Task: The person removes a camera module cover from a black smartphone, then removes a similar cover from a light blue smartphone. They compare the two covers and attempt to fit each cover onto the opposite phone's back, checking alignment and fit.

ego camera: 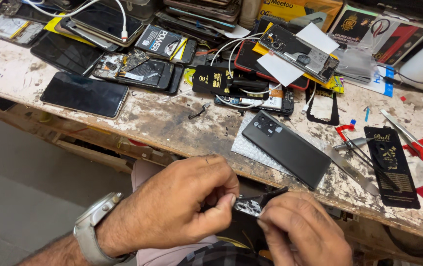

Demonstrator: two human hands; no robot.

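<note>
two hands, one thin phone part

two hands meet below the front edge of the table [172, 123], over your lap. your left hand [172, 207] pinches one end of a small dark phone part [258, 201] between thumb and forefinger, grip closed on it. your right hand [302, 229] holds the other end, fingers curled over and under, grip likewise shut on the part. the piece sits between the two hands, clear of the table, tilted with its far end a little higher.

judging by its look, the part is light, thin and flat, with a dark outer face and a shiny patch with small openings near your left thumb. a piece like this is likely stiff but brittle; it would probably crack or kink if you bend it between the hands. the glossy face looks slippery, so hold it by the edges and corners, not by the flat, and keep your fingertips off the shiny patch.

on the table just beyond your hands lies a black phone [285, 148], back up, resting on a sheet of bubble wrap [248, 148]. to its right lie a flat metal blade [352, 171], a pair of tweezers [403, 132] and a black card packet [391, 165]. further left a second dark phone [84, 94] lies screen up, and behind it an opened phone [137, 71] shows its insides. a white cable [236, 49] loops through the heap of phones at the back. a grey wristwatch [93, 226] sits on your left wrist.
</note>
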